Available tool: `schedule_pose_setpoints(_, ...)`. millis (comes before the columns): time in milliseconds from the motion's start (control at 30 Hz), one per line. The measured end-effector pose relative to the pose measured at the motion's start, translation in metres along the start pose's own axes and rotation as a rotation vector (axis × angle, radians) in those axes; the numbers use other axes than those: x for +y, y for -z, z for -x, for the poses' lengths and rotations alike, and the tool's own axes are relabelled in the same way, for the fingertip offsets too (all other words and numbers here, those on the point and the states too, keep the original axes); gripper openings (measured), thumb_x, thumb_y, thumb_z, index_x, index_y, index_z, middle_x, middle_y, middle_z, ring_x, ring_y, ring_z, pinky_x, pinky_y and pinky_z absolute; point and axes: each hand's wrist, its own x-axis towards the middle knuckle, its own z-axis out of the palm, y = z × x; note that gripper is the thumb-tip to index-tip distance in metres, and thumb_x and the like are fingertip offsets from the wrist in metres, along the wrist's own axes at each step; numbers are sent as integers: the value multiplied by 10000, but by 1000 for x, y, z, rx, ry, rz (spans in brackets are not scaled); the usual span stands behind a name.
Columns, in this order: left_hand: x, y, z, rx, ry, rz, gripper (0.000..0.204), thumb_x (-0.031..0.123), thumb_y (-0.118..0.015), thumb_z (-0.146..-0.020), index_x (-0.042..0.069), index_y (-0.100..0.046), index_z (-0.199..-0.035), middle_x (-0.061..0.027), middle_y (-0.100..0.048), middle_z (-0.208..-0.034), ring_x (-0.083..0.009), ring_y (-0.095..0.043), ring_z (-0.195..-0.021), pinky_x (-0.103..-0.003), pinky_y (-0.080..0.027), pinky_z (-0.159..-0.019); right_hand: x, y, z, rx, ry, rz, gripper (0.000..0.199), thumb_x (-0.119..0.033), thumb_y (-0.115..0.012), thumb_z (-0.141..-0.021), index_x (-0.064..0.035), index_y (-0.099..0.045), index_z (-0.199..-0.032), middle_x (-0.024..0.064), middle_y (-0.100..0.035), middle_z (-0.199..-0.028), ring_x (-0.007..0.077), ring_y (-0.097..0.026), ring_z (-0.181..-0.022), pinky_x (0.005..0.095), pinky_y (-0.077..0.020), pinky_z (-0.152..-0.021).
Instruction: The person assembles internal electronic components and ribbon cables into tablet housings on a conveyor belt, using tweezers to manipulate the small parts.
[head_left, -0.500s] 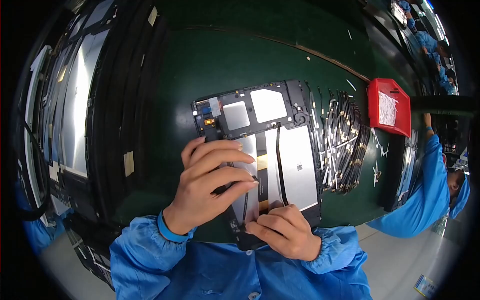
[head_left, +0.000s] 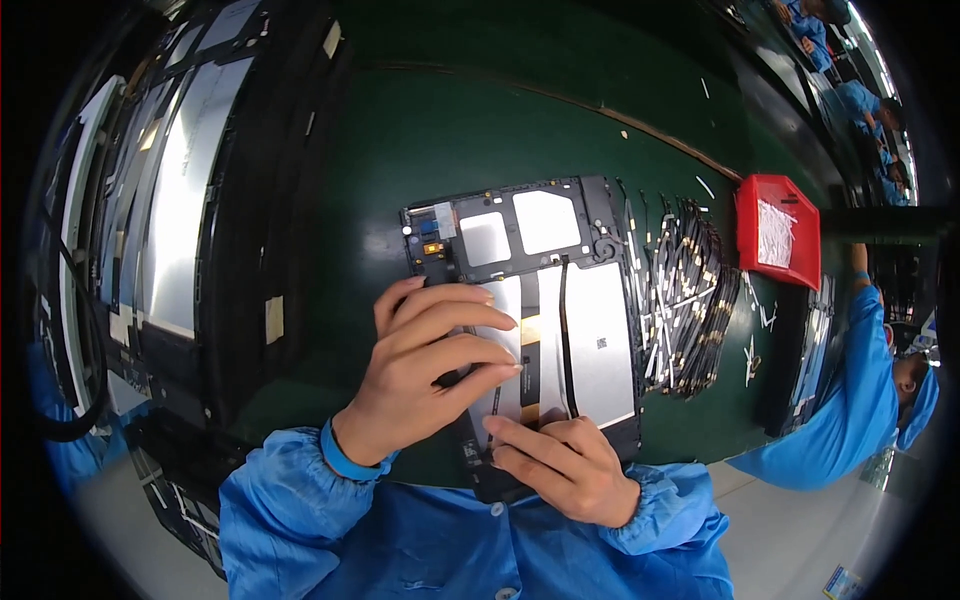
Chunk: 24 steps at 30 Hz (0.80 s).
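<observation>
An opened tablet-like device [head_left: 602, 300], with a black frame and silver battery plates, lies before me on the green worktop. A black-and-gold ribbon [head_left: 531, 330] and a thick black cable [head_left: 568, 340] run down its middle. My left hand [head_left: 420, 345] arches over its left part, thumb and index fingertips pinched together; anything between them is hidden. Under that hand, a thin dark cable [head_left: 497, 400] runs down to my right hand [head_left: 575, 470]. The right fingers are bent and closed at the cable's lower end, low on the device; the exact contact is partly covered.
Right of the device lies a pile of black cables [head_left: 690, 300]. Beyond it stands a red bin [head_left: 780, 230] of white strips, with tweezers-like scissors [head_left: 752, 360] nearby. Black-framed panels [head_left: 190, 200] stack up at left. A co-worker's blue sleeve [head_left: 830, 430] is at right.
The view has shifted slightly, so the worktop things sit a little further right. My left thumb and index tips have come together. My right thumb lies a little higher on the device.
</observation>
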Motion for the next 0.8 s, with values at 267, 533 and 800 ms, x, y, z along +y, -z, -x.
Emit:
schedule_pose_setpoints(267,1,-2,-2,8,-1,14,82,139,-750,-700,135,-668,-704,22,-650,-971,-165,-547,-1053,-372,-253,-997,1,-3,2,36,-8,1,198,-102,-676,-689,-62,-695,-882,27,-639,-1117,164,-506,-792,245,-439,-660)
schedule_pose_setpoints(533,7,3,-3,-3,63,24,156,135,-752,-702,131,-634,-803,-4,-643,-991,-195,-547,-1067,-386,-256,-1004,1,-4,2,22,7,-10,206,-101,-671,-689,-58,-686,-889,33,-621,-1150,169,-515,-806,247,-447,-664)
schedule_pose_setpoints(800,15,17,20,-239,8,-301,450,458,-614,-806,253,-589,-1205,-125,-308,-1425,-371,-211,-1319,-481,-175,-1044,-1,3,0,20,44,101,134,-105,-632,-753,-35,-651,-866,49,-591,-1177,153,-523,-802,253,-436,-626)
